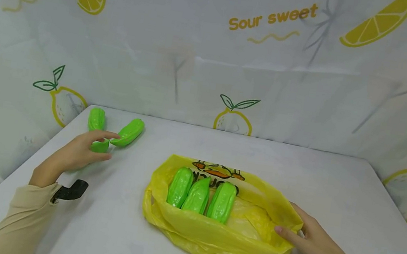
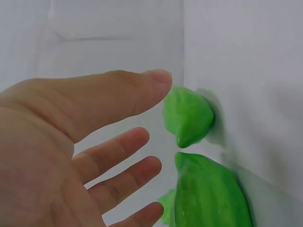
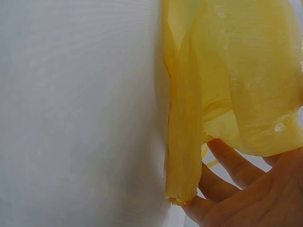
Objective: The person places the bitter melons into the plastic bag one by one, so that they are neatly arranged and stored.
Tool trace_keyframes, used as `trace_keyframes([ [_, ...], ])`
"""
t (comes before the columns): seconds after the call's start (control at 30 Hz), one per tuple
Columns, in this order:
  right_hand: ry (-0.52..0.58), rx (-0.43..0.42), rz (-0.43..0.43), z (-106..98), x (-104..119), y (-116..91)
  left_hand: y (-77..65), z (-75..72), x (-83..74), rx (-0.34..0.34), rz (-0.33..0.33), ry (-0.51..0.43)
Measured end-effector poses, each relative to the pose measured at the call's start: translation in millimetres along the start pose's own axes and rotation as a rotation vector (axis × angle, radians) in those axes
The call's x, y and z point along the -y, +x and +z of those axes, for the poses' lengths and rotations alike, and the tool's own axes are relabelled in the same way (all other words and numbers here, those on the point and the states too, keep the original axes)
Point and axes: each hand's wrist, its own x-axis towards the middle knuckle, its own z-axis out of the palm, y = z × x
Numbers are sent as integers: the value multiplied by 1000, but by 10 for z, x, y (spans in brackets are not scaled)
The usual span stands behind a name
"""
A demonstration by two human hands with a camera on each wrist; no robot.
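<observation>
At the far left of the table, my left hand hovers with thumb and fingers spread around a ridged, glossy green toy vegetable, partly hidden by the hand. In the left wrist view, a gap shows between the fingers and the larger green toy vegetable. Two more lie just beyond, one upright in view and one slanted. My right hand grips the right edge of a yellow plastic bag, thumb inside the opening. Three green toy vegetables lie side by side in the bag's mouth.
The white table carries the bag at its middle. Behind and at both sides hangs a pale curtain printed with lemons and lettering. A black wrist mount sits at the left cuff.
</observation>
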Motion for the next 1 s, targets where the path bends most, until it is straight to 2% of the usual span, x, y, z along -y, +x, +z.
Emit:
trace_keyframes([
  [0.13, 1, 0, -4, 5, 0, -2, -1, -2, 48, -17, 6, 2],
  [0.63, 2, -2, -22, -8, 5, -8, -49, -58, 245, 28, -91, 25],
  [1.0, 13, -1, -8, -5, 17, -6, -60, -47, 362, 48, -103, 39],
])
